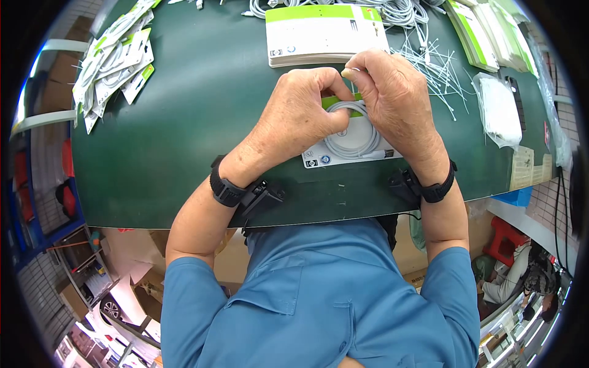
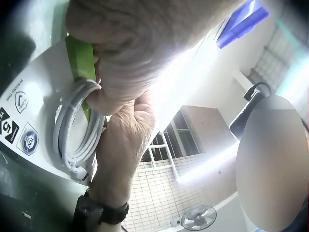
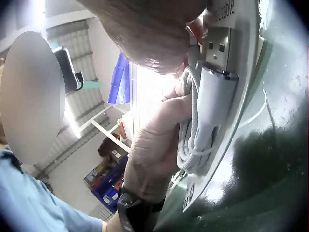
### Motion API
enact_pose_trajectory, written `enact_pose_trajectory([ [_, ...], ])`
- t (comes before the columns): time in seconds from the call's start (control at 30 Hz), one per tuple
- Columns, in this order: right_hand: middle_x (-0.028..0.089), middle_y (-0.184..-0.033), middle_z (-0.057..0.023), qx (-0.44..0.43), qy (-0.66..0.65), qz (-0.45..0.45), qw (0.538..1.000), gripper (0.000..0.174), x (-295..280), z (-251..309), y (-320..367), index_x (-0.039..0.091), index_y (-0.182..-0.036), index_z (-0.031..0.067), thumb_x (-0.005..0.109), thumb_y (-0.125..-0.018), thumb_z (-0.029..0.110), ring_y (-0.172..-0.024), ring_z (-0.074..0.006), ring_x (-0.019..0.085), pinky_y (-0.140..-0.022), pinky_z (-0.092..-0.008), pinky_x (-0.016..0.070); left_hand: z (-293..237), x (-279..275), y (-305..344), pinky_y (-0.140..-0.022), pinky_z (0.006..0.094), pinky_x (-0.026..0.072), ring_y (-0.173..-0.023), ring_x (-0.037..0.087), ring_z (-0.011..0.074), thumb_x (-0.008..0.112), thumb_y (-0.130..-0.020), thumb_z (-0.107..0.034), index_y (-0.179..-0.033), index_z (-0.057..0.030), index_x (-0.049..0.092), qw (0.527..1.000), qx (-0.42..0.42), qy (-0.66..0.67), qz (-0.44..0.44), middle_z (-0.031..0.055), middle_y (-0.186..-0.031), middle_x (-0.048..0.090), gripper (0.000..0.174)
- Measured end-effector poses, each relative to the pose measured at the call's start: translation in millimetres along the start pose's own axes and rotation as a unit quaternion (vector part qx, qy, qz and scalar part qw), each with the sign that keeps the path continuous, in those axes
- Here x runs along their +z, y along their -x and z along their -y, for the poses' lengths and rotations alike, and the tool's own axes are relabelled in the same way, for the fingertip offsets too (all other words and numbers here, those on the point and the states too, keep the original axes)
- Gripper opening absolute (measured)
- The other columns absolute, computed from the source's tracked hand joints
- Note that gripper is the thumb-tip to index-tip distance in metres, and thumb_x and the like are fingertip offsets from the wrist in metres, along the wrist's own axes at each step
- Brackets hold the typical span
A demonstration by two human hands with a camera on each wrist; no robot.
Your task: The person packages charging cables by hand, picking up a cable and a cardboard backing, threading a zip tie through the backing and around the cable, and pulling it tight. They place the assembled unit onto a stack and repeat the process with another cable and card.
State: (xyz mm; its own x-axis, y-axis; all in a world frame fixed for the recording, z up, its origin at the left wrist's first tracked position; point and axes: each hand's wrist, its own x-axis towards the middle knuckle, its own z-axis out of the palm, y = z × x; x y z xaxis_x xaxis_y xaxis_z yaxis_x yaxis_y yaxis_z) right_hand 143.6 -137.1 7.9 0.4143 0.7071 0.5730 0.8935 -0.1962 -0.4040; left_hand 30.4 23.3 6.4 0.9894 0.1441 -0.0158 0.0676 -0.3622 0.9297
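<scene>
A coiled white USB cable (image 1: pixel 353 151) lies on a white and green packaging card (image 1: pixel 316 157) at the table's near side. My left hand (image 1: pixel 300 110) curls over the top of the coil, its thumb on the loops and its index finger bent toward the other hand. With thumb and index finger my right hand (image 1: pixel 396 98) pinches a thin white cable tie just above the coil; its fingertips partly hide the tie. The right wrist view shows the cable's USB plug (image 3: pixel 218 48) against the card, and a tie end (image 3: pixel 256 113) sticking out behind it.
Behind the hands stands a stack of cards (image 1: pixel 325 37), with bundled cables (image 1: pixel 399 12) beyond. Loose cable ties (image 1: pixel 438 70) are scattered on the right, near a bag of ties (image 1: pixel 498 110). Carded cables (image 1: pixel 116 64) pile up at the left; more cards (image 1: pixel 475 37) lie back right.
</scene>
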Motion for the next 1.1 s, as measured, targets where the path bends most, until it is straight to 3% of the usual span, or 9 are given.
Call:
enact_pose_trajectory([
  [0.3,0.075,-0.089,-0.0127,0.088,-0.177,0.028,0.980,0.007,-5.2,5.4,-2.3,0.074,-0.098,0.0027,0.075,-0.093,0.006,-0.079,-0.0304,0.073,-0.071,-0.0376,0.0581,7.0,0.5,-1.1,-0.091,0.0279,0.0596,-0.096,0.072,0.0098,0.067,-0.080,0.003,-0.100,0.0032,0.075,0.999,-0.019,0.032,0.017,0.0055,-0.096,0.078,0.022],
  [0.7,0.074,-0.084,-0.0156,0.151,-0.167,0.084,0.971,0.006,-10.4,4.3,-2.9,0.072,-0.094,-0.0002,0.071,-0.093,0.006,-0.076,-0.0305,0.072,-0.070,-0.0393,0.0570,2.9,-2.0,0.0,-0.084,0.0273,0.0605,-0.090,0.072,0.0087,0.072,-0.081,0.000,-0.095,0.0016,0.074,1.000,-0.006,0.006,0.016,0.0066,-0.092,0.077,0.015],
  [1.1,0.072,-0.090,-0.0113,0.085,-0.168,0.032,0.982,0.012,-7.5,2.7,-1.4,0.076,-0.104,0.0028,0.076,-0.091,0.004,-0.079,-0.0294,0.069,-0.071,-0.0388,0.0565,6.7,-2.0,-1.0,-0.089,0.0282,0.0605,-0.097,0.073,0.0100,0.072,-0.081,0.003,-0.096,0.0018,0.073,0.999,-0.006,0.041,0.009,0.0061,-0.096,0.078,0.015],
])
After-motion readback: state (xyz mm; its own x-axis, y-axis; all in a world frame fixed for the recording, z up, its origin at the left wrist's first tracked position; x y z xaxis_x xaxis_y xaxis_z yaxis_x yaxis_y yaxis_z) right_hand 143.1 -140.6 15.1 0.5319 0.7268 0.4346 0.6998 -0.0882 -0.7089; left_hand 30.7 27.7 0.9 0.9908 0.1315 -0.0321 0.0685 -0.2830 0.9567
